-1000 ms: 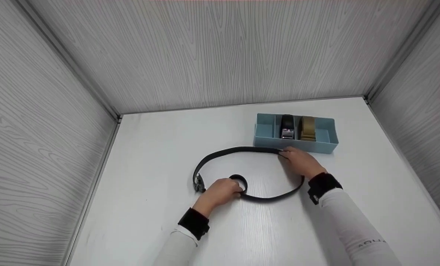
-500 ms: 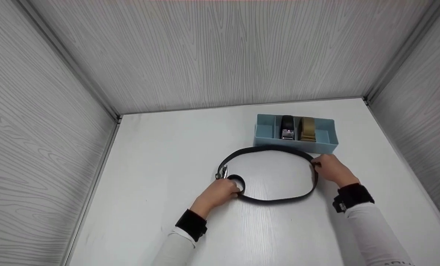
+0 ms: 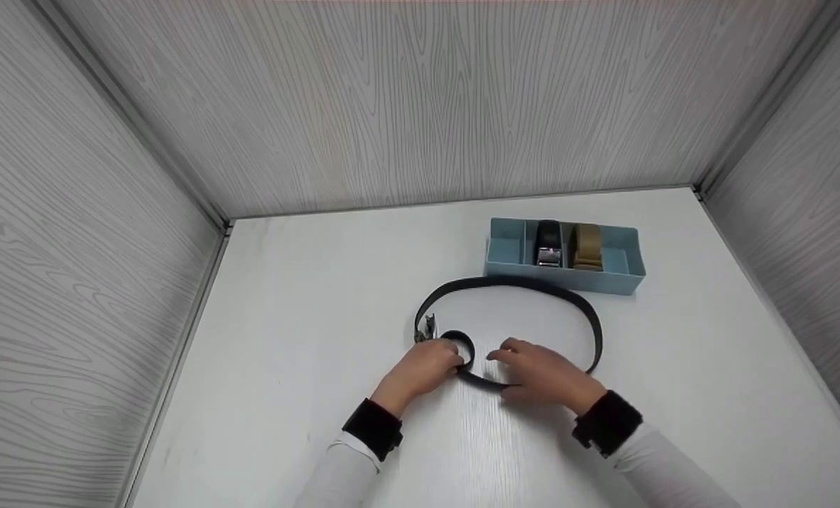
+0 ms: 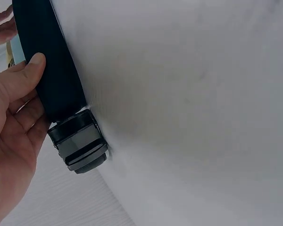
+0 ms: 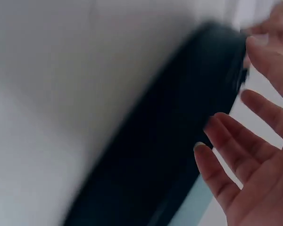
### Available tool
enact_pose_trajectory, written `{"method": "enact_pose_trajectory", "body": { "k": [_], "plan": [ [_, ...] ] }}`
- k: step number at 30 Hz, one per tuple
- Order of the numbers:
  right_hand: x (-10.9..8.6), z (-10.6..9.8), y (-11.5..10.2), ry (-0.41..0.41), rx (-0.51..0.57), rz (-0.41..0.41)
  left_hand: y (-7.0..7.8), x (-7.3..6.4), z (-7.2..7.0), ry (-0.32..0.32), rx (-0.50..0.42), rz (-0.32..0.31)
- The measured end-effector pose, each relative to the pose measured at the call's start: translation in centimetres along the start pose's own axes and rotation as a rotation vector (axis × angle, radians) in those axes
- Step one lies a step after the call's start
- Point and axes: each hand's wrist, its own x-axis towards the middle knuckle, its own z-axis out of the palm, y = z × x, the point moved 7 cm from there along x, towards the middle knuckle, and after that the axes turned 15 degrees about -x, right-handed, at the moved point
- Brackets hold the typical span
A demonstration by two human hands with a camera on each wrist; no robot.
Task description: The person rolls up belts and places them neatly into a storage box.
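Observation:
A black belt (image 3: 512,280) stands on edge on the white table in a wide loop, one end rolled into a small coil (image 3: 471,346). My left hand (image 3: 423,365) pinches the strap beside this coil. In the left wrist view, thumb and fingers lie on opposite sides of the strap (image 4: 61,80), just above the dark buckle (image 4: 80,141). My right hand (image 3: 543,375) is over the loop's near stretch, fingers parted and extended towards the coil. In the right wrist view its fingers (image 5: 219,176) spread beside the blurred strap (image 5: 151,122); whether they touch it I cannot tell.
Behind the loop stands a blue divided box (image 3: 565,276). It holds a rolled black belt with a shiny buckle (image 3: 549,243) and a rolled tan belt (image 3: 587,247). Grey wood-patterned panels (image 3: 420,106) enclose the table (image 3: 307,282) at the back and sides.
My right hand shifted right along the far strap, let go, and came back left to the near stretch. The buckle end was drawn right, to my left hand, which stayed by the coil.

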Motion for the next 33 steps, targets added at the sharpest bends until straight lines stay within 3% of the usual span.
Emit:
{"method": "enact_pose_trajectory", "body": {
  "k": [6, 13, 18, 23, 28, 33],
  "plan": [
    [1.8, 0.6, -2.4, 0.081, -0.155, -0.073, 0.5, 0.4, 0.1, 0.004, 0.032, 0.087],
    [2.7, 0.4, -2.8, 0.179, -0.250, -0.190, 0.1, 0.2, 0.0, 0.020, -0.009, 0.050],
    [3.1, 0.4, -2.9, 0.262, -0.260, -0.231, 0.3, 0.0, -0.1, 0.019, 0.020, 0.099],
    [3.7, 0.6, -2.9, 0.285, -0.238, -0.222, 0.7, -0.2, -0.2, 0.022, 0.119, 0.182],
    [3.9, 0.5, -2.5, 0.293, -0.184, -0.175, 1.0, -0.1, 0.1, 0.041, 0.164, 0.157],
    [3.9, 0.7, -2.6, 0.282, -0.144, -0.138, 2.3, -0.2, 0.7, 0.098, 0.264, 0.161]
  ]
}}
